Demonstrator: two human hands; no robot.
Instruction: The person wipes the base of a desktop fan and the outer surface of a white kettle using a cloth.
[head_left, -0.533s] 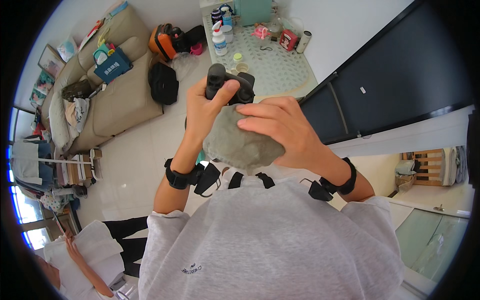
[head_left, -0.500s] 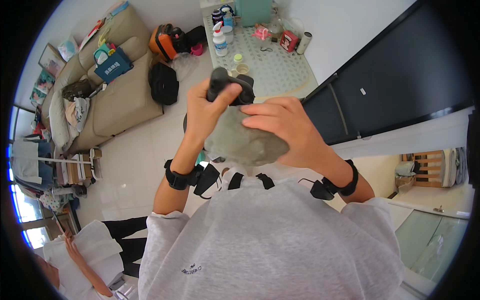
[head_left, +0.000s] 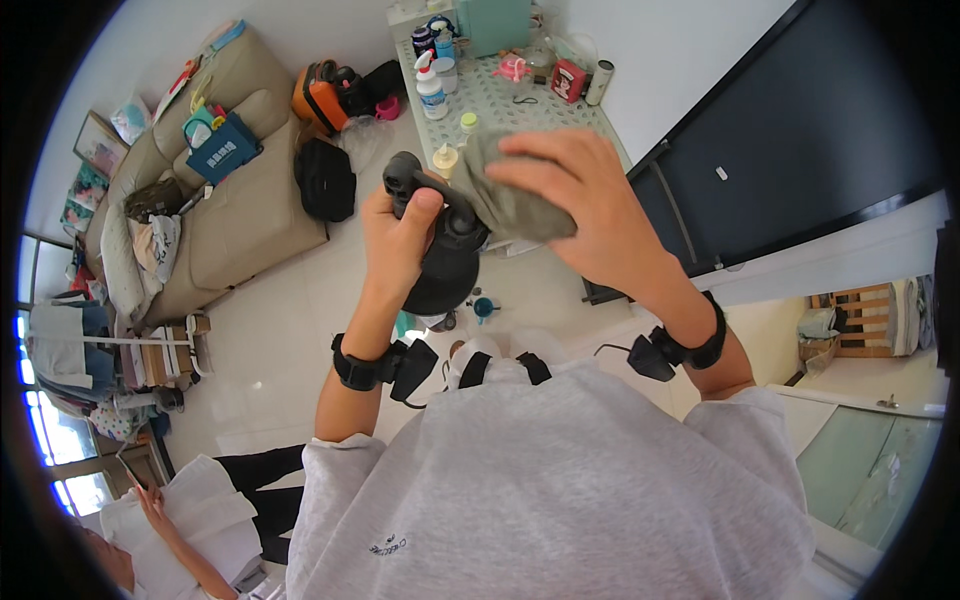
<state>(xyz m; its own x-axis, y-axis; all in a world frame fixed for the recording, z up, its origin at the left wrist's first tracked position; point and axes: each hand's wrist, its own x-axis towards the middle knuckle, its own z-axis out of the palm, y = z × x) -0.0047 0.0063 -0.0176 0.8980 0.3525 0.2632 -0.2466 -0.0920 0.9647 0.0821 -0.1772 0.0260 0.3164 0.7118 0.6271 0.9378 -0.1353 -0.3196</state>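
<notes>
My left hand (head_left: 403,235) is closed round the handle of a black bottle (head_left: 445,275), held up in front of me with its top toward me. The thumb lies along the handle, and the dark rounded body hangs below. My right hand (head_left: 590,190) grips a crumpled grey-green cloth (head_left: 512,205) beside the bottle's top. Its fingers are slightly blurred and lie over the cloth, which hides part of the bottle's right side.
Ahead is a patterned table (head_left: 490,95) with a spray bottle (head_left: 430,88), a pump bottle (head_left: 445,158) and a red box (head_left: 568,82). A beige sofa (head_left: 265,225) stands left, a large black screen (head_left: 790,130) right. Another person (head_left: 180,510) is at lower left.
My right hand has drawn the cloth up and right, off the bottle's body. The bottle has tilted, and its dark body now shows. My left hand keeps its grip.
</notes>
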